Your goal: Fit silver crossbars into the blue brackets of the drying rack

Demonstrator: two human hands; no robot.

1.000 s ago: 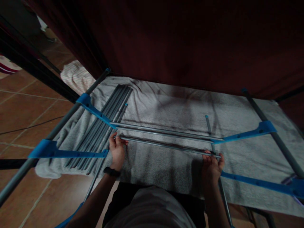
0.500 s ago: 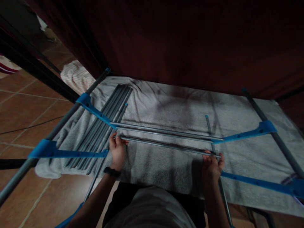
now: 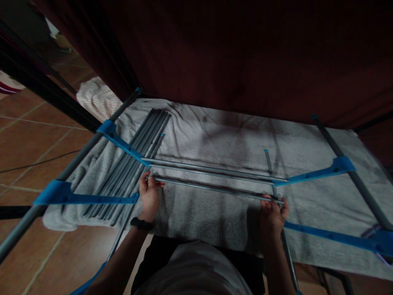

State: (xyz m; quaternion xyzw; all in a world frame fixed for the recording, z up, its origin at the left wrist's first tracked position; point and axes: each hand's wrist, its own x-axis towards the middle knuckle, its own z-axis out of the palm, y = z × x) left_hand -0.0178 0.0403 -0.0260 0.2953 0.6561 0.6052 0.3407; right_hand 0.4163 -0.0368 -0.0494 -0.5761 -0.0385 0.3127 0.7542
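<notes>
A thin grey metal tube (image 3: 211, 189) is held crosswise in front of me, one end in each hand. My left hand (image 3: 149, 193) pinches its left end, close to the tip of a blue plastic arm (image 3: 101, 199). The other end is gripped by the fingers of my right hand (image 3: 273, 213), just above another blue plastic arm (image 3: 331, 235). Beyond it, two similar tubes (image 3: 208, 171) span between the far left blue arm (image 3: 124, 145) and the far right blue arm (image 3: 316, 173). These arms attach to thicker grey side poles (image 3: 82, 157).
A row of several loose grey tubes (image 3: 132, 159) lies at left on a grey blanket (image 3: 215, 139). Behind hangs a dark red curtain (image 3: 230, 61). Tiled floor (image 3: 37, 151) shows at left, along with a black bar (image 3: 49, 82) and a striped cloth (image 3: 96, 98).
Almost nothing differs. Both hands and the held tube keep their places, with the whole view shifted very slightly.
</notes>
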